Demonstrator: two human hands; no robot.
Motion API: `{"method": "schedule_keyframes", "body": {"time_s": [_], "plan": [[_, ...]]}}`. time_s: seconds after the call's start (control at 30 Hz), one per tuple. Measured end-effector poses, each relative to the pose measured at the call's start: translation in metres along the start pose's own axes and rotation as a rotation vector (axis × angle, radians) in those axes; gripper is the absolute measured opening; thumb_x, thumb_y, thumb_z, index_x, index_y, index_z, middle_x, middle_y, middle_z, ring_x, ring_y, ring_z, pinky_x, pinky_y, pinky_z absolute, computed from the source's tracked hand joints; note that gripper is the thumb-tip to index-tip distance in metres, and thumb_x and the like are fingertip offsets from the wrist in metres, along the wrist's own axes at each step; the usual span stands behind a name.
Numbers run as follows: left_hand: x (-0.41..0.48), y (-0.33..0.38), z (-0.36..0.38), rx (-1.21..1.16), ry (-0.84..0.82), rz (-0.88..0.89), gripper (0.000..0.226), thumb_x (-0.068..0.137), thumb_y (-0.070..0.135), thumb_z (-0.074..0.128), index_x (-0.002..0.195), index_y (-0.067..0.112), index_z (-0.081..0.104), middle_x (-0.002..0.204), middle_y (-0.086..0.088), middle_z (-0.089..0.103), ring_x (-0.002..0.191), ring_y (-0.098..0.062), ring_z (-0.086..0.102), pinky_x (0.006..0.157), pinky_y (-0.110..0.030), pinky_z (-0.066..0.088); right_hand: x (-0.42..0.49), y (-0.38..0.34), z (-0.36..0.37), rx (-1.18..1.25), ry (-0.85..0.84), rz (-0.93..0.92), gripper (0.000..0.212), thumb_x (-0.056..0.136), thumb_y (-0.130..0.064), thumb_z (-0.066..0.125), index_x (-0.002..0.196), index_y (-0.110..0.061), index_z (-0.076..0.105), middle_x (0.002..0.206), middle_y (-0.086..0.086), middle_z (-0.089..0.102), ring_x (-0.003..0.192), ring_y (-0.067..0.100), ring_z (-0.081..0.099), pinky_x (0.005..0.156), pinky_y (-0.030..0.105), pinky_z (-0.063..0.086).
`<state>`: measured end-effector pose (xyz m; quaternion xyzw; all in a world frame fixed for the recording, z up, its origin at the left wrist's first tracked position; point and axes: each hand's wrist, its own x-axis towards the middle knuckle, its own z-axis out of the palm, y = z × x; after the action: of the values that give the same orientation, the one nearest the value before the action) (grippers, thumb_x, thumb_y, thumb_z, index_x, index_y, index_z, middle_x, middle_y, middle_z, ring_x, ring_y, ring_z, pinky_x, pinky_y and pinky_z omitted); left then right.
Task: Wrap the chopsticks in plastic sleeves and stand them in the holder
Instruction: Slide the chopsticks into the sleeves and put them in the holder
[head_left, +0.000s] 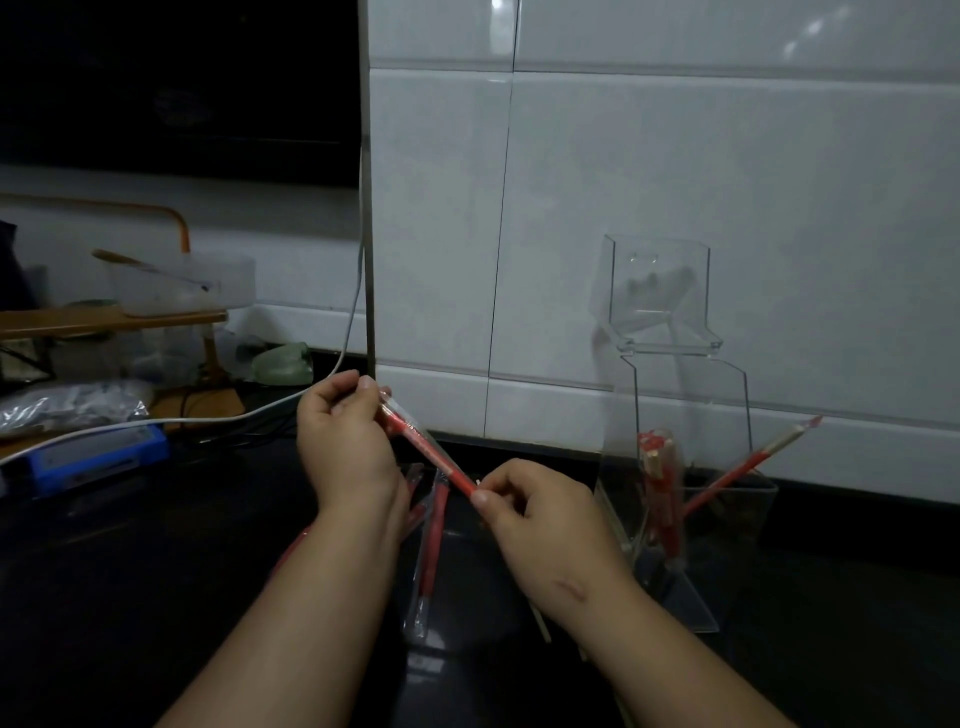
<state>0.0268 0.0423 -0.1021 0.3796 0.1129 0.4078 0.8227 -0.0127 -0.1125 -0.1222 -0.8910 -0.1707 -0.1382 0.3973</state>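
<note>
dark bench (156, 545), sleeving step: left hand (343, 447) and right hand (530, 504) fingers pinch the ends of the chopsticks (431, 449). next: seat sleeve, stand in holder (727, 499).

Glossy white wall tiles (675, 156) fill the view beyond the right hand (540, 514), dim glints up top, and a black countertop (130, 597) runs beneath both hands. Above the left hand (343, 441) sits a dark panel (182, 78) edged by a metal strip (368, 208). Out to that hand's left, in low light, there's a wooden rack (104, 317) carrying a clear tub (208, 280), plus a white cable (197, 419) and a blue box (104, 457).
</note>
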Motion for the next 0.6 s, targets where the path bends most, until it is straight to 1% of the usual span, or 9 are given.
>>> {"method": "schedule_keyframes", "body": {"time_s": [0.1, 0.17, 0.23, 0.3, 0.37, 0.43, 0.53, 0.6], "plan": [[-0.0003, 0.0006, 0.0010, 0.002, -0.043, -0.012, 0.019, 0.094, 0.001, 0.060, 0.096, 0.019, 0.063, 0.077, 0.005, 0.066, 0.077, -0.010, 0.064, 0.066, -0.023, 0.051, -0.0016, -0.0006, -0.0002, 0.036, -0.006, 0.011, 0.011, 0.089, -0.041, 0.064, 0.081, -0.033, 0.064, 0.073, -0.013, 0.061, 0.071, 0.000, 0.057, 0.063, 0.019, 0.044], [-0.0010, 0.0002, 0.0028, 0.006, -0.095, -0.027, 0.022, 0.091, -0.002, 0.062, 0.099, 0.018, 0.063, 0.077, 0.004, 0.067, 0.071, -0.007, 0.063, 0.061, -0.019, 0.049, -0.0013, -0.0019, -0.0016, 0.051, -0.009, 0.016, 0.008, 0.089, -0.037, 0.065, 0.083, -0.033, 0.065, 0.075, -0.013, 0.063, 0.073, -0.001, 0.058, 0.065, 0.019, 0.046], [-0.0013, -0.0006, 0.0035, 0.020, -0.129, -0.042, 0.024, 0.089, -0.002, 0.065, 0.101, 0.019, 0.063, 0.077, 0.003, 0.068, 0.070, -0.007, 0.062, 0.062, -0.019, 0.049, -0.0004, -0.0020, -0.0031, 0.045, 0.006, 0.007, 0.009, 0.089, -0.033, 0.065, 0.080, -0.032, 0.065, 0.078, -0.013, 0.064, 0.076, -0.001, 0.058, 0.069, 0.020, 0.046], [-0.0021, -0.0014, 0.0033, 0.030, -0.146, -0.052, 0.026, 0.089, 0.000, 0.067, 0.105, 0.020, 0.064, 0.080, -0.001, 0.068, 0.070, -0.009, 0.061, 0.065, -0.022, 0.049, -0.0007, -0.0027, -0.0041, 0.073, 0.013, 0.004, 0.011, 0.089, -0.038, 0.064, 0.081, -0.032, 0.066, 0.079, -0.014, 0.064, 0.077, -0.003, 0.058, 0.068, 0.018, 0.045], [-0.0026, -0.0019, 0.0027, 0.037, -0.153, -0.050, 0.028, 0.090, -0.001, 0.066, 0.109, 0.019, 0.063, 0.080, -0.002, 0.064, 0.067, -0.009, 0.058, 0.063, -0.022, 0.049, -0.0017, -0.0037, -0.0037, 0.123, 0.008, -0.001, 0.019, 0.088, -0.047, 0.062, 0.083, -0.030, 0.068, 0.077, -0.013, 0.066, 0.076, -0.003, 0.059, 0.067, 0.017, 0.046], [-0.0033, -0.0025, 0.0028, 0.044, -0.161, -0.037, 0.028, 0.090, -0.001, 0.065, 0.109, 0.019, 0.064, 0.079, -0.003, 0.062, 0.066, -0.007, 0.058, 0.061, -0.021, 0.050, -0.0022, -0.0044, -0.0027, 0.158, -0.022, -0.001, 0.022, 0.086, -0.050, 0.064, 0.083, -0.029, 0.069, 0.075, -0.010, 0.067, 0.073, -0.001, 0.061, 0.065, 0.019, 0.049], [-0.0041, -0.0022, 0.0024, 0.043, -0.169, -0.021, 0.027, 0.090, -0.003, 0.064, 0.106, 0.020, 0.065, 0.081, -0.003, 0.063, 0.068, -0.008, 0.059, 0.059, -0.021, 0.050, -0.0012, -0.0043, 0.0004, 0.133, -0.090, 0.002, 0.013, 0.086, -0.041, 0.068, 0.086, -0.028, 0.071, 0.074, -0.006, 0.066, 0.069, 0.002, 0.059, 0.064, 0.019, 0.046], [-0.0047, -0.0008, 0.0018, 0.044, -0.157, -0.022, 0.026, 0.090, -0.002, 0.064, 0.102, 0.021, 0.067, 0.080, -0.001, 0.064, 0.066, -0.008, 0.058, 0.055, -0.020, 0.049, -0.0005, -0.0030, 0.0013, 0.095, -0.095, -0.004, 0.009, 0.088, -0.036, 0.068, 0.087, -0.028, 0.070, 0.071, -0.006, 0.064, 0.066, 0.003, 0.056, 0.065, 0.022, 0.047]]}}
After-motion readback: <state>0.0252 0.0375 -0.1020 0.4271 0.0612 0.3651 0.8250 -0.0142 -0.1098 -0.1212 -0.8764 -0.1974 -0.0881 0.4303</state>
